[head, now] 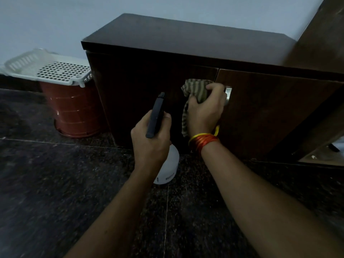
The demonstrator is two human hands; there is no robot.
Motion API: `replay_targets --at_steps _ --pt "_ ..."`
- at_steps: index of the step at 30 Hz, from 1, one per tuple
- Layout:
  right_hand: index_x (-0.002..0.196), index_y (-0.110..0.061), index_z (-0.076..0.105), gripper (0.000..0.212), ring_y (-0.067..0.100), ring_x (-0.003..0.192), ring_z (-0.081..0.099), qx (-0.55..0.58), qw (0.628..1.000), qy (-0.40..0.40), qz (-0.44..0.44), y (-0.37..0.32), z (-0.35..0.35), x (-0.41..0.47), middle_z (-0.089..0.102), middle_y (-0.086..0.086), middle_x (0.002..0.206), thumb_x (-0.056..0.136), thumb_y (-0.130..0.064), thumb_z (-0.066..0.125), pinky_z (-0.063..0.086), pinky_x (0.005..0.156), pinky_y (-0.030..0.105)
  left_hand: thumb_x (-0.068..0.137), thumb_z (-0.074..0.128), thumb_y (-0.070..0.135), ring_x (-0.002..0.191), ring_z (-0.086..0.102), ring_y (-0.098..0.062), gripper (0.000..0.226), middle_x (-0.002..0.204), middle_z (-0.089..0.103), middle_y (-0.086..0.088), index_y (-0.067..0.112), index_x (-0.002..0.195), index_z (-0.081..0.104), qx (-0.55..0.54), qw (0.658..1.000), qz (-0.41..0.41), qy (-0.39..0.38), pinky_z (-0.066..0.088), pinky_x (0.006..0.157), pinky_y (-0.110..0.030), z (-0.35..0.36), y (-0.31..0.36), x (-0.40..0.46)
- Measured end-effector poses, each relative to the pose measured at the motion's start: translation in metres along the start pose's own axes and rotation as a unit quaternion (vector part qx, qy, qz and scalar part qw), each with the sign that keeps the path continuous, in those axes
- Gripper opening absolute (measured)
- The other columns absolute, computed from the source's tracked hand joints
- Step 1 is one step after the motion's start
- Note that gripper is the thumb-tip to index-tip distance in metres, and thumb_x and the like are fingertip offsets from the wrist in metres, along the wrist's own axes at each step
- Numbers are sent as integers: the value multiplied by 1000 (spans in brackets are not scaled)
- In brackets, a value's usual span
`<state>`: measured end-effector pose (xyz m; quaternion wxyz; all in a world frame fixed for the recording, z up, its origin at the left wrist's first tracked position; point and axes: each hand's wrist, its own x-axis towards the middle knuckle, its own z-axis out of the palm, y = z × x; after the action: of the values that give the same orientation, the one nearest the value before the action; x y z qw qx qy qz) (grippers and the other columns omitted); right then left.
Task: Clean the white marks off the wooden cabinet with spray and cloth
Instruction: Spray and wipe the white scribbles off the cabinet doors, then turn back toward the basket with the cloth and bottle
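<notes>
Wiping step in hand: right hand [204,107] clenched around striped cloth [197,89], pressed to wooden cabinet [152,86] door beside metal handle [228,94]. Left hand [149,140] wrapped round spray bottle [160,146], nozzle toward the door. White marks possibly gone; too dim to tell. Next: rubbing, respraying where residue shows.

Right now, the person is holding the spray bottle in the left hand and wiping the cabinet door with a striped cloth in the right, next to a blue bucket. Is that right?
Nearly. The head view shows the bucket is reddish-brown, not blue. The rest holds: the left hand grips the spray bottle, and the right hand presses the striped cloth on the cabinet door.
</notes>
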<state>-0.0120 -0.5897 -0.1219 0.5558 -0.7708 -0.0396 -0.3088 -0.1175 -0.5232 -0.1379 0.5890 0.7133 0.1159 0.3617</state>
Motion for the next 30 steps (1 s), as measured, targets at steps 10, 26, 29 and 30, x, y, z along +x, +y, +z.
replay_targets --at_steps 10,26,29,30 --pt "99 -13 44 34 11 86 47 -48 993 -100 46 19 -12 -7 48 3 103 77 -5 69 31 66 14 99 54 24 59 54 -36 21 72 56 -28 33 80 53 21 1000 12 -15 44 57 -43 15 9 1" --pt "111 -17 51 34 24 98 58 -59 952 -250 167 -9 -20 -32 58 7 111 81 -10 67 43 72 28 98 55 26 82 67 -24 9 87 67 -15 24 101 63 99 987 -114 49 51 69 -38 -22 41 36" --pt "110 -17 52 35 22 97 58 -61 943 -275 179 -38 -33 -16 58 6 109 80 -11 68 41 72 26 97 56 24 84 66 -17 22 90 66 -6 12 114 64 109 980 -145 76 49 71 -31 -35 67 48" --pt "109 -17 52 35 21 97 58 -56 941 -280 180 -49 -37 -9 59 6 108 79 -11 69 42 72 26 97 56 24 81 64 -12 22 86 65 -2 12 113 65 115 978 -149 87 48 70 -27 -39 78 54"
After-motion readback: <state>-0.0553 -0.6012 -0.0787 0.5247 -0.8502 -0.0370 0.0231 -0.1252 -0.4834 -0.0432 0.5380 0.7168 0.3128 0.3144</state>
